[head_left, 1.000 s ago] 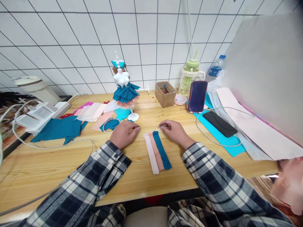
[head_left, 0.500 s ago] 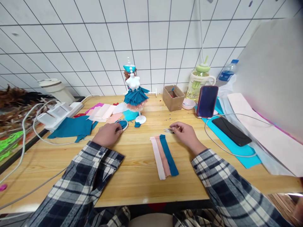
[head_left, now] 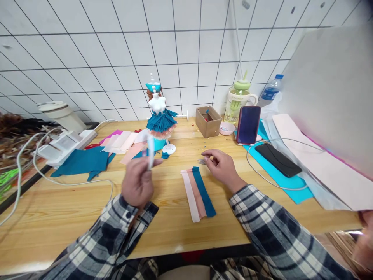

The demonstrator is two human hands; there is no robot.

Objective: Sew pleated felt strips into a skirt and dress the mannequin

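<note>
Up comes the white ring [head_left: 151,151], lifted off the teal scraps [head_left: 140,154] since half a second ago! Left hand [head_left: 136,182] pinches it, blurred, above the surface [head_left: 163,237]; right hand [head_left: 220,165] pinches a pointed metal tool [head_left: 201,161]. Between them, nearer the right, three strips lie flat: pale pink [head_left: 190,196], peach [head_left: 197,194], teal [head_left: 204,192]. Danger here: a narrow hold could let that ring slip, and metal tips dipping low might snag the teal end. Look at the textures: matte strips, slightly ragged edges, fabric or paper, can't tell; behind, a smooth white dress form [head_left: 157,104] wears a spiky, pleated teal skirt [head_left: 161,120].
</note>
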